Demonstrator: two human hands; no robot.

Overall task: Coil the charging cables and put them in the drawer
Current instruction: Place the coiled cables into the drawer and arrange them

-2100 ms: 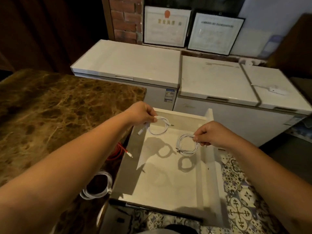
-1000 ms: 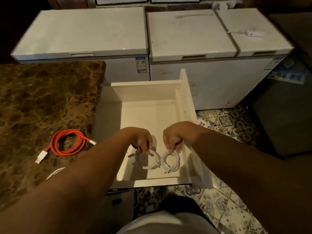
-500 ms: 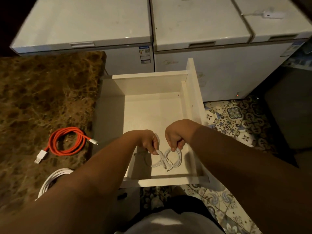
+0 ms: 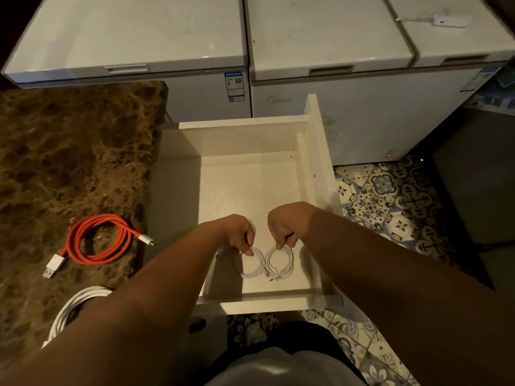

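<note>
I see my left hand (image 4: pixel 237 232) pinching 1 white coil (image 4: pixel 250 264) and my right hand (image 4: pixel 282 227) pinching the other coil (image 4: pixel 280 263), both low in the drawer (image 4: pixel 250 185)'s near end; released carelessly, I judge the touching loops could spring open or tangle.

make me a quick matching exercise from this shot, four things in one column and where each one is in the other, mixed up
Things:
1. orange cable
2. small white coil
3. thick white cable
4. white adapter

Places:
A. on a freezer lid, far right
B. on the marble counter beside the drawer
C. pinched by the right hand low in the drawer
D. at the counter's near edge, partly hidden by the left forearm

Pairs: 1-B, 2-C, 3-D, 4-A
</note>
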